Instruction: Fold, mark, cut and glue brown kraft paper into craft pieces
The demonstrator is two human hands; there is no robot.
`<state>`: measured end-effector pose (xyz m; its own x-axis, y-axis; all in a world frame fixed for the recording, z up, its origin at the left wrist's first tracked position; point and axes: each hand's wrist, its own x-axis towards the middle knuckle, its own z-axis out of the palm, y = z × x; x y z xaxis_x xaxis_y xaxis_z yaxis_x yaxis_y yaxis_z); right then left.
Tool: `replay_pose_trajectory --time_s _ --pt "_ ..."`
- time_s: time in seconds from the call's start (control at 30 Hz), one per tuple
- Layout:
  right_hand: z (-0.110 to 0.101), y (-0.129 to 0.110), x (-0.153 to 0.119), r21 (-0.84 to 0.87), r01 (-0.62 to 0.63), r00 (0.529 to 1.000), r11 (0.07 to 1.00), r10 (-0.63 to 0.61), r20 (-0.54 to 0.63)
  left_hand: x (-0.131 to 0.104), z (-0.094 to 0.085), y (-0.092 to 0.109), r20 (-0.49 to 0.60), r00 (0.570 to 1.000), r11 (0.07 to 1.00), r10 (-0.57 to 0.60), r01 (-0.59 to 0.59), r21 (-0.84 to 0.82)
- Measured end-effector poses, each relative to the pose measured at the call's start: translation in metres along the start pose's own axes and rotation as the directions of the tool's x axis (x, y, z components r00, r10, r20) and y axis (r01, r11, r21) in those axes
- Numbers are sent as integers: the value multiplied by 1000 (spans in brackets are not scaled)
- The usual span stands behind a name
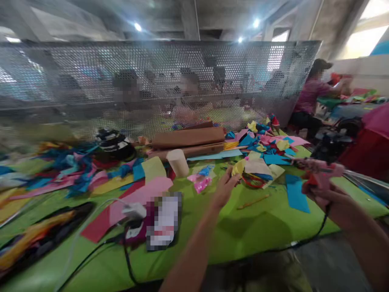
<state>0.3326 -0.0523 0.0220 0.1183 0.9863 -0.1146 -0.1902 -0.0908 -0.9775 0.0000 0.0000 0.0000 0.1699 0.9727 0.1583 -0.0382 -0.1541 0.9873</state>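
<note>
Two forearms [194,243], right fingers [310,192] wrapped round one pink glue gun [324,174], left fingers [227,177] pinching one yellow piece [238,166]

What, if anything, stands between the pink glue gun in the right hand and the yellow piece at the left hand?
Beige paper beside the yellow piece, then cream paper farther right. Both look low; the glue gun could probably pass above.

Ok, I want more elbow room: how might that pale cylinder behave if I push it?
The pale cylinder would probably tip if pushed near its top, since it looks taller than wide. On its side, it would likely roll, given its round wall and the flat green tabletop.
</note>
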Motion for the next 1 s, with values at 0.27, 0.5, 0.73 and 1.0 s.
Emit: replay_pose_trajectory --time_s 0.27,0.5,0.73,1.0 --pt "62 2 -9 -314 107 964 943 -21 264 -2 1 1 13 999 999 32 -32 33" --pt "80 -4 -12 -471 177 951 864 -28 306 -2 0 5 56 995 988 83 -89 129" --pt "87 -9 -11 -563 166 952 810 18 306 -2 0 5 59 989 965 137 -146 216" --pt "89 -8 -10 -581 157 953 799 32 302 -3 0 7 46 992 960 114 -122 251"
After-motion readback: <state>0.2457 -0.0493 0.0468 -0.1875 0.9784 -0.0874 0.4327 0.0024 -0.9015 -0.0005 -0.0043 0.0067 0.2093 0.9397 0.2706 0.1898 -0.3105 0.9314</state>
